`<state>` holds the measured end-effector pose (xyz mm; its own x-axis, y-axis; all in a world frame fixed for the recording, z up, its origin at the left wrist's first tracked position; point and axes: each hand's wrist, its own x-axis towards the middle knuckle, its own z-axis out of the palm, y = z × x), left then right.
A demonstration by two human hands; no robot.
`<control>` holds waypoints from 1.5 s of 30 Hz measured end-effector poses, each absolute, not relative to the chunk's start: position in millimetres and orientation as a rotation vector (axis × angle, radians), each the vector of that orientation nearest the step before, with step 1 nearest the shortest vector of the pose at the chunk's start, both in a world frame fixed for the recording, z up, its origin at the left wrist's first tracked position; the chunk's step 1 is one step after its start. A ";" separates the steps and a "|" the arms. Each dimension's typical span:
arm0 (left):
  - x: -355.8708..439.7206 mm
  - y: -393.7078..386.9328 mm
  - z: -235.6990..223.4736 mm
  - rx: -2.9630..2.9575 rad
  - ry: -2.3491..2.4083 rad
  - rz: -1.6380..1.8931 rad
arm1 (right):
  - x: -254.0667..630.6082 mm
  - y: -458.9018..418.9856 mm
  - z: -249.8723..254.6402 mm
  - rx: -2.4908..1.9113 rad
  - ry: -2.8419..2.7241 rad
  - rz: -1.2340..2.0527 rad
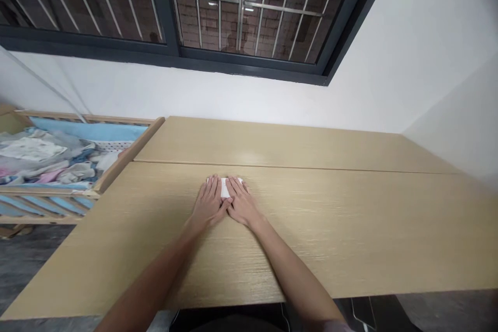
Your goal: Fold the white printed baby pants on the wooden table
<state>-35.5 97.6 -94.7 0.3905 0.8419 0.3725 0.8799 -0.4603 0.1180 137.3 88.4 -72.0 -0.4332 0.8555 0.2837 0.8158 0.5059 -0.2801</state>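
A small white cloth or folded tissue (224,188) lies flat on the light wooden tabletop (330,228); its exact kind is hard to make out under the fingers. My left hand (210,201) rests palm down over its left part, fingers stretched forward. Over the right part lies my right hand (241,201), also flat with fingers extended. The two thumbs come close together at the near edge of the white piece. Most of it is covered, and only the strip between my hands shows.
A wooden crib (128,155) with blue lining stands left of the table, holding heaped clothes (46,158). Behind the table is a white wall (233,96) with a barred, dark-framed window (249,65). A seam (295,167) runs across the tabletop.
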 end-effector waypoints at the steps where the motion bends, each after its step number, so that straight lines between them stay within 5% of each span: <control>1: -35.9 97.6 -95.2 -2.526 -1.603 -0.571 | 139.1 87.8 -71.0 -1.390 -2.362 0.147; 15: -53.7 101.4 -94.0 -2.469 -1.684 -0.555 | 166.4 82.7 -52.2 -1.560 -2.275 0.308; 22: -63.7 99.1 -58.5 -2.663 -1.411 -0.631 | 172.7 77.4 -26.6 -1.163 -2.346 0.173; 31: -68.7 102.8 -64.4 -2.710 -1.461 -0.555 | 172.9 85.0 -53.8 -1.269 -2.384 0.208; 45: -54.8 97.3 -36.6 -2.601 -1.687 -0.710 | 173.0 99.5 -56.6 -1.230 -1.753 0.464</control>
<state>-54.8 97.3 -36.6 0.3378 0.8760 0.3443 0.8586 -0.4367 0.2686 173.0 99.5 -56.6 -0.0826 0.8826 0.4628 0.5380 0.4304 -0.7248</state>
